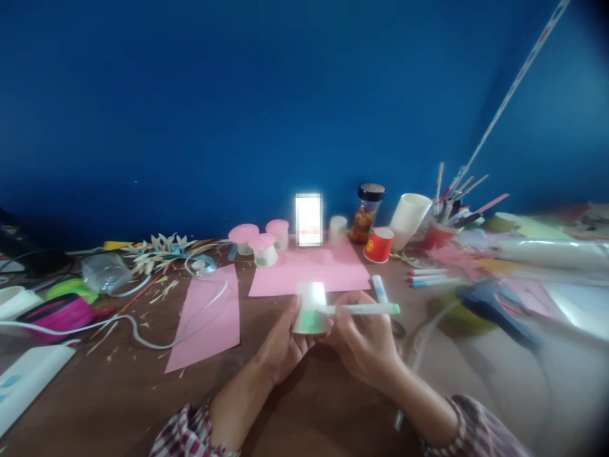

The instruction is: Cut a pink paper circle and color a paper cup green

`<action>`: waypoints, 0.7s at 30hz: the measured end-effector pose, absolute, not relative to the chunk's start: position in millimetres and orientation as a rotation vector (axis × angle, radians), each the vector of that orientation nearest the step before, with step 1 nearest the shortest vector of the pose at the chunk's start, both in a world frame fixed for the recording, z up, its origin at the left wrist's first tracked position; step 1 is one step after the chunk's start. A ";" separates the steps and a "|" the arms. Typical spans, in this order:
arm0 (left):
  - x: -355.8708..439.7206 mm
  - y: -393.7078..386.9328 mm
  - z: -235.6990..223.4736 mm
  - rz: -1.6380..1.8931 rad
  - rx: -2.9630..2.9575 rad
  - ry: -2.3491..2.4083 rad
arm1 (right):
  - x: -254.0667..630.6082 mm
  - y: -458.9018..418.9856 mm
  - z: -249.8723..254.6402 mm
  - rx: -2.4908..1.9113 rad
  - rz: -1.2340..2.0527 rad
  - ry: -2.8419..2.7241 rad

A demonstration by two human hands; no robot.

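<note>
My left hand (284, 343) holds a small upside-down paper cup (310, 298), white with a green patch on its lower side. In my right hand (364, 336) is a marker (366, 309) with a green end cap, held level, its tip at or very near the cup's right side. Just behind that hand lies a light-coloured marker cap or pen (379, 289). Beyond the cup, pink paper sheets (309, 273) lie flat. Similar cups with pink round tops (263, 249) stand behind them, and a plain one (338, 228) stands to their right.
A brown-lidded jar (366, 216), a red cup (379, 245) and a tilted white cup (410, 219) stand at the back right. A blue glue gun (497, 311) lies right. On the left are a white cable (136, 327), a pink sheet (209, 324) and a power strip (35, 381).
</note>
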State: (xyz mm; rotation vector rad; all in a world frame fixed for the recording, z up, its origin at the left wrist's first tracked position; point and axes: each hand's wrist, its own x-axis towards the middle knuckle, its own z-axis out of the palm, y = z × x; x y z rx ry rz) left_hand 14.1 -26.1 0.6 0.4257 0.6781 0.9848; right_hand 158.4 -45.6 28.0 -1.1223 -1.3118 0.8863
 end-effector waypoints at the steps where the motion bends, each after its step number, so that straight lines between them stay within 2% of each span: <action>1: 14.1 -26.2 0.7 0.986 0.429 0.675 | 158.4 -45.7 27.5 -1.115 0.895 -1.303; 21: 12.1 -23.9 -1.2 1.007 0.435 0.636 | 160.1 -46.2 26.4 -1.120 0.890 -1.358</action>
